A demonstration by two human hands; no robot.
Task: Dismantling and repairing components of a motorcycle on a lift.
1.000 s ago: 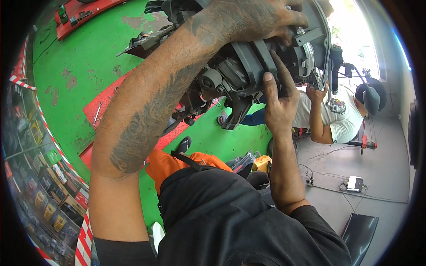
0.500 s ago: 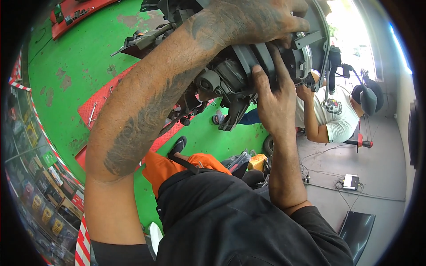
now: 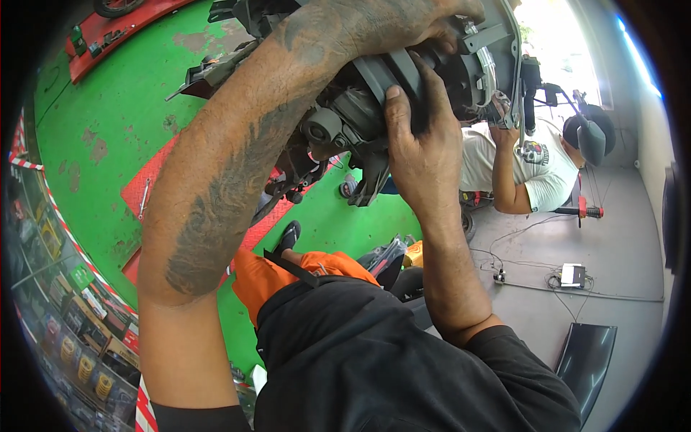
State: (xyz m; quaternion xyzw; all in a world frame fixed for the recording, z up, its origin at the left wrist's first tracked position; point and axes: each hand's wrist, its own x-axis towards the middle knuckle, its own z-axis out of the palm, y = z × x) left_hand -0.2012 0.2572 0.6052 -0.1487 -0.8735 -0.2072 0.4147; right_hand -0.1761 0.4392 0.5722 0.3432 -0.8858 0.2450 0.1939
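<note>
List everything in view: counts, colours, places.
assembly: one, black and grey, top centre
mirror: one, dark grey, upper right
co-worker: one, white shirt, right
platforms: at least two, red, left
wrench: one, silver, on the nearer platform
bottle: one, green, upper left
tyres: two, black, top left and centre-right
device: one, white and black, right
panel: one, black, lower right
packages: too many to count, mixed colours, far left
trousers: one pair, orange, centre
shirt: one, black, lower centre
left hand: one, bare, on assembly
right hand: one, bare, on assembly
</note>
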